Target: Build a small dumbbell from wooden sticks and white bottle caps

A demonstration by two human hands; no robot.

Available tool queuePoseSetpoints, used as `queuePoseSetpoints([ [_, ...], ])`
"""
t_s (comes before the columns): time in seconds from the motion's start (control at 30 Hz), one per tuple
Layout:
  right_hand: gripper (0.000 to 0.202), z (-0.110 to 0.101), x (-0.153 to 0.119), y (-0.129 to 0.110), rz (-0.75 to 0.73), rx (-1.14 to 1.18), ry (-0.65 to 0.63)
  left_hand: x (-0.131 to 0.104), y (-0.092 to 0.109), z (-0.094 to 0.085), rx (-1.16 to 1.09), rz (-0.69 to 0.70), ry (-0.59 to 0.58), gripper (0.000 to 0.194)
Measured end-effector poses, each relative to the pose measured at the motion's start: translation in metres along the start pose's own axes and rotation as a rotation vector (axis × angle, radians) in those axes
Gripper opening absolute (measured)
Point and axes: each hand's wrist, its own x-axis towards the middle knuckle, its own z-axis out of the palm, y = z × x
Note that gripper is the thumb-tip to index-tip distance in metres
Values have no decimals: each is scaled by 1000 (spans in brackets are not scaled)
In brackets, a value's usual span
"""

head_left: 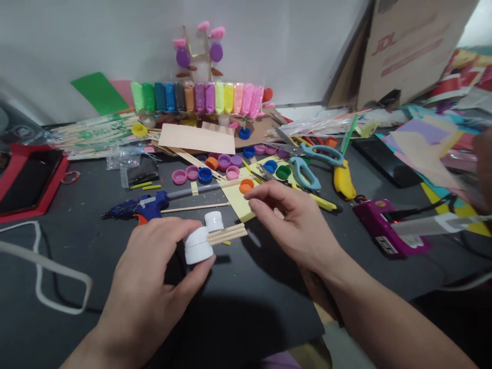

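Between the thumb and fingers of my left hand [154, 271] is a white bottle cap [198, 247]. Short wooden sticks [227, 234] lie side by side and stick out from it to the right, with a second white cap [214, 221] just behind them. My right hand [288, 220] hovers to the right of the sticks, thumb and index finger bent toward each other near an orange cap [246, 186]. Whether anything tiny sits between those fingertips is too small to make out. A blue hot glue gun [149, 206] lies behind my left hand.
Several coloured caps, blue-handled scissors [323, 154] and a yellow utility knife [343, 180] lie beyond my hands. A purple power strip [388, 230] is at right, a white cable [38, 256] at left. Packs of coloured clay [200, 97] stand at the back. Part of another hand [485, 164] shows at the right edge.
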Motion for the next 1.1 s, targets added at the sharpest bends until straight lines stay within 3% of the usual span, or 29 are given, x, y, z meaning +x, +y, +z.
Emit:
queuePoseSetpoints([
  [0.17, 8, 8, -1, 4, -240, -204, -167, 2, -1, -3, -21, -70, 19, 22],
  [0.3, 16, 12, -4, 2, -270, -167, -273, -1, 1, -1, -151, -142, 13, 25],
  [0.47, 17, 17, -7, 1, -311, -182, -261, -5, 5, -2, -495, -313, 26, 36],
  [0.63, 12, 20, -5, 2, -308, -204, -209, 2, -4, -17, -730, -456, 265, 33],
  [0.77, 10, 21, -3, 4, -258, -220, -201, 8, -18, -27, -731, -499, 454, 35],
  [0.97, 11, 24, -1, 1, -229, -267, -182, 14, -35, -28, -660, -444, 541, 33],
  [1.1, 14, 26, 0, -23, -241, -328, -271, 19, -41, -27, -683, -420, 637, 34],
])
